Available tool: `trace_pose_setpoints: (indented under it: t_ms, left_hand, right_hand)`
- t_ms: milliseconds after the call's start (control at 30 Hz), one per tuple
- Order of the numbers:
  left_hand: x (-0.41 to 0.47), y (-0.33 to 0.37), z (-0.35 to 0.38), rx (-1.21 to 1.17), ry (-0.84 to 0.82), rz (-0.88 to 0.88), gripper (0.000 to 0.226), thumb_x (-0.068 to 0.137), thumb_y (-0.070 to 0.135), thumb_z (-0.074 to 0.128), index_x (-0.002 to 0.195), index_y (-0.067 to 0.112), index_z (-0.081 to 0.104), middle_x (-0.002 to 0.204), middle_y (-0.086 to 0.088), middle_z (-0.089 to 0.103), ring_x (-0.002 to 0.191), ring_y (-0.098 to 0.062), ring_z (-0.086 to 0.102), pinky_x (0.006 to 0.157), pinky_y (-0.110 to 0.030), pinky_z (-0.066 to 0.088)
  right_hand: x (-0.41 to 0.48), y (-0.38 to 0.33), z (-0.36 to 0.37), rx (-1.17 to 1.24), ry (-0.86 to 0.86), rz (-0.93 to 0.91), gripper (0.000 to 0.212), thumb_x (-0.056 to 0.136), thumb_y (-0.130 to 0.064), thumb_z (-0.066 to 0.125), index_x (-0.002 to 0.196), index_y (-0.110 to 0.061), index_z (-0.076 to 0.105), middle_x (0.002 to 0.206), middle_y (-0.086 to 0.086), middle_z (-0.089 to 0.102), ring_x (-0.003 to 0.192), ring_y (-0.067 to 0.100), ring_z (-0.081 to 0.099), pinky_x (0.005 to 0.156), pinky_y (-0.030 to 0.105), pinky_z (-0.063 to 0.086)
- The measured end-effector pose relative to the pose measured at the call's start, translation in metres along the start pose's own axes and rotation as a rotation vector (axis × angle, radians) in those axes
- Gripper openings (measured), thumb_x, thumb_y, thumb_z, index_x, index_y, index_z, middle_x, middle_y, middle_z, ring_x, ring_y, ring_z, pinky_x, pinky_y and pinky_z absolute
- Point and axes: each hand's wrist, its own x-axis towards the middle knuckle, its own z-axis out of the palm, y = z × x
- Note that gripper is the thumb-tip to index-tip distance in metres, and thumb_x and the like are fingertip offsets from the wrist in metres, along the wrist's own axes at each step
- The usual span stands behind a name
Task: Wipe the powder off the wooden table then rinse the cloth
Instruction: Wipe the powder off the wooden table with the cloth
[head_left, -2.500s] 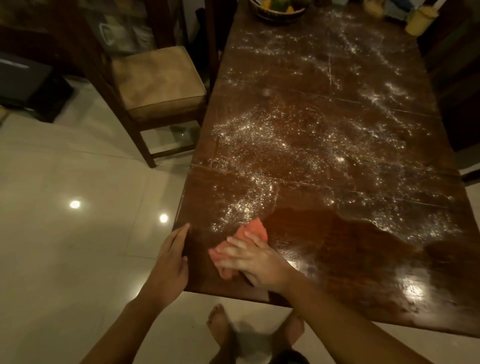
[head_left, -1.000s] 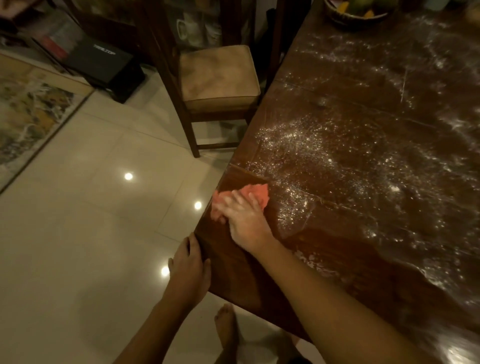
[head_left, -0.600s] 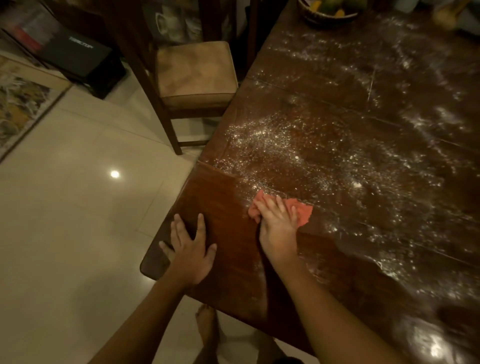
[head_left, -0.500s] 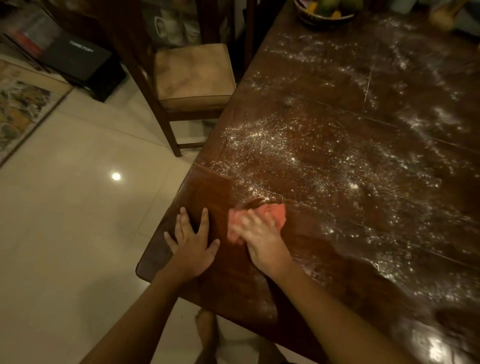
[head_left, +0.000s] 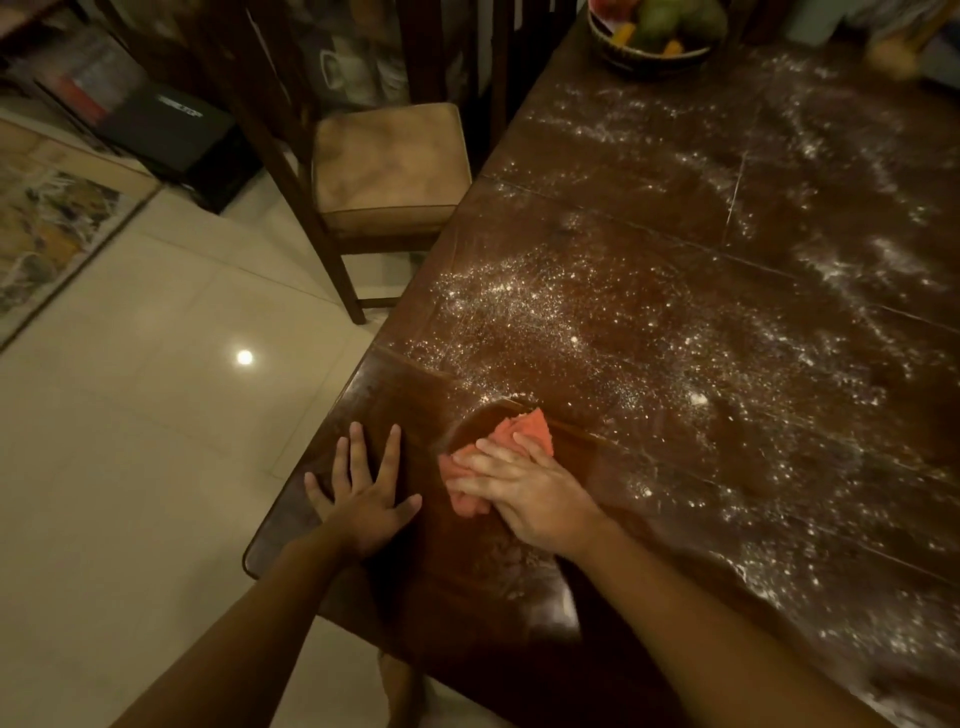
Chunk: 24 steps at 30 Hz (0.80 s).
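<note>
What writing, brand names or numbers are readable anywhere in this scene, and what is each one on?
Black box on the floor, left of the chair: a short white logo on its top, too blurred to read.
Cloth, table, fruit bowl: no text shows on them.
Nothing else in view carries readable words, numbers or signs.

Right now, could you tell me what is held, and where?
Nothing gripped: right hand presses flat on the pink cloth, its near half; left hand rests on the wooden table.
</note>
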Motion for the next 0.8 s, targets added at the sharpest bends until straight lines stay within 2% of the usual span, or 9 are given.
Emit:
trace_pose_setpoints:
  t_ms: [33, 133, 200, 400, 467, 600, 633, 700, 800]
  left_hand:
    - [0.000, 0.000, 0.000, -0.001, -0.001, 0.002, 0.090, 0.094, 0.066, 0.039, 0.144, 0.046, -0.034, 0.134, -0.001, -0.057, 0.141, -0.028, -0.039, 0.109, -0.067, -0.017]
    - [0.002, -0.002, 0.000, -0.002, -0.018, 0.004, 0.091, 0.094, 0.068, 0.037, 0.140, 0.046, -0.037, 0.132, -0.001, -0.059, 0.132, -0.023, -0.045, 0.109, -0.068, -0.017]
    - [0.002, -0.004, 0.001, -0.009, -0.022, 0.004, 0.091, 0.093, 0.069, 0.037, 0.137, 0.048, -0.040, 0.131, 0.000, -0.060, 0.129, -0.020, -0.046, 0.109, -0.069, -0.017]
    - [0.003, -0.004, 0.000, -0.036, -0.025, 0.006, 0.096, 0.091, 0.069, 0.041, 0.136, 0.046, -0.041, 0.127, 0.005, -0.063, 0.128, -0.019, -0.047, 0.108, -0.067, -0.020]
    - [0.004, -0.005, 0.000, -0.044, -0.020, 0.008, 0.097, 0.091, 0.070, 0.041, 0.137, 0.047, -0.040, 0.122, 0.007, -0.067, 0.127, -0.019, -0.048, 0.107, -0.066, -0.021]
    - [0.004, -0.005, -0.001, -0.067, -0.032, -0.001, 0.101, 0.091, 0.066, 0.047, 0.140, 0.044, -0.039, 0.124, 0.008, -0.065, 0.128, -0.019, -0.048, 0.107, -0.066, -0.022]
    - [0.003, -0.005, -0.003, -0.076, -0.038, -0.007, 0.104, 0.091, 0.064, 0.050, 0.141, 0.042, -0.038, 0.127, 0.007, -0.063, 0.129, -0.018, -0.047, 0.108, -0.065, -0.021]
    - [0.003, -0.004, -0.007, -0.090, -0.053, -0.017, 0.108, 0.090, 0.058, 0.056, 0.143, 0.040, -0.038, 0.132, 0.006, -0.059, 0.132, -0.018, -0.045, 0.109, -0.065, -0.020]
    - [0.004, -0.003, -0.009, -0.100, -0.072, -0.028, 0.111, 0.090, 0.054, 0.058, 0.143, 0.040, -0.038, 0.134, 0.007, -0.058, 0.130, -0.017, -0.046, 0.109, -0.065, -0.020]
  right_hand:
    - [0.002, 0.012, -0.004, -0.024, 0.025, 0.029, 0.051, 0.099, -0.020, 0.044, 0.145, -0.045, 0.042, 0.159, -0.018, 0.034, 0.151, 0.010, 0.023, 0.125, 0.048, 0.008]
    - [0.037, 0.027, -0.014, 0.041, 0.154, 0.452, 0.054, 0.100, -0.017, 0.044, 0.148, -0.041, 0.039, 0.159, -0.014, 0.033, 0.152, 0.015, 0.022, 0.124, 0.056, 0.009]
    - [0.066, 0.015, -0.011, 0.062, 0.226, 0.601, 0.052, 0.100, -0.019, 0.045, 0.149, -0.036, 0.040, 0.158, -0.009, 0.037, 0.152, 0.021, 0.023, 0.124, 0.056, 0.006]
    - [0.045, 0.032, -0.014, 0.053, -0.058, -0.116, 0.052, 0.096, -0.017, 0.049, 0.140, -0.043, 0.049, 0.156, -0.019, 0.037, 0.151, 0.009, 0.022, 0.123, 0.045, 0.002]
    - [0.045, 0.054, -0.020, 0.030, 0.010, -0.041, 0.054, 0.095, -0.015, 0.052, 0.140, -0.046, 0.049, 0.155, -0.022, 0.037, 0.149, 0.007, 0.024, 0.123, 0.045, 0.000]
    - [0.090, 0.025, -0.016, 0.067, 0.178, 0.467, 0.052, 0.100, -0.019, 0.047, 0.148, -0.039, 0.042, 0.158, -0.013, 0.036, 0.152, 0.019, 0.022, 0.123, 0.050, -0.003]
    - [0.098, 0.011, -0.011, 0.086, 0.189, 0.425, 0.052, 0.098, -0.017, 0.047, 0.147, -0.036, 0.045, 0.158, -0.010, 0.038, 0.152, 0.022, 0.024, 0.123, 0.055, 0.003]
    - [0.095, -0.002, 0.000, 0.119, 0.074, 0.124, 0.054, 0.093, -0.011, 0.050, 0.142, -0.035, 0.050, 0.156, -0.010, 0.042, 0.151, 0.023, 0.026, 0.123, 0.057, 0.008]
    - [0.066, 0.023, -0.014, 0.122, -0.127, -0.196, 0.049, 0.093, -0.021, 0.050, 0.136, -0.043, 0.054, 0.154, -0.021, 0.040, 0.151, 0.008, 0.022, 0.124, 0.045, -0.002]
